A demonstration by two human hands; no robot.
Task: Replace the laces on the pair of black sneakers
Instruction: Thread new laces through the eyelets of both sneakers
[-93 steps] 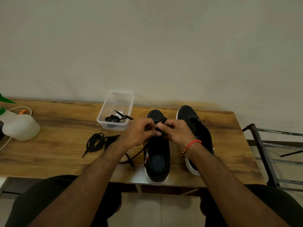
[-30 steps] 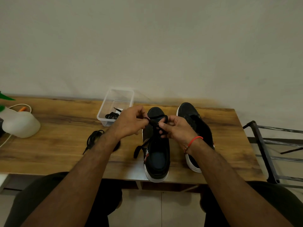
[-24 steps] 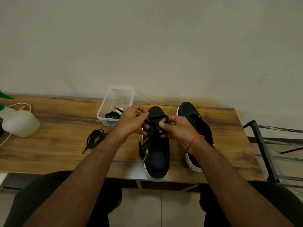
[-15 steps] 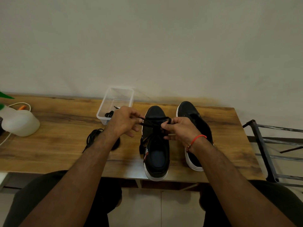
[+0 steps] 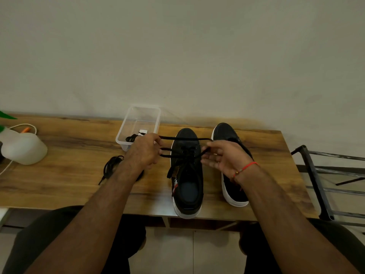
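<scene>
I see both hands pinching lace taut over the left shoe; right shoe looks unlaced.

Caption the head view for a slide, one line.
Both hands, left hand and right hand, pull a black lace taut across the near sneaker.

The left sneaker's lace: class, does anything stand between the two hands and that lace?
Nothing visible does. The left hand and right hand each already pinch the lace, stretched taut between them above the left sneaker. The clear container and the spare lace coil sit off to the left.
</scene>
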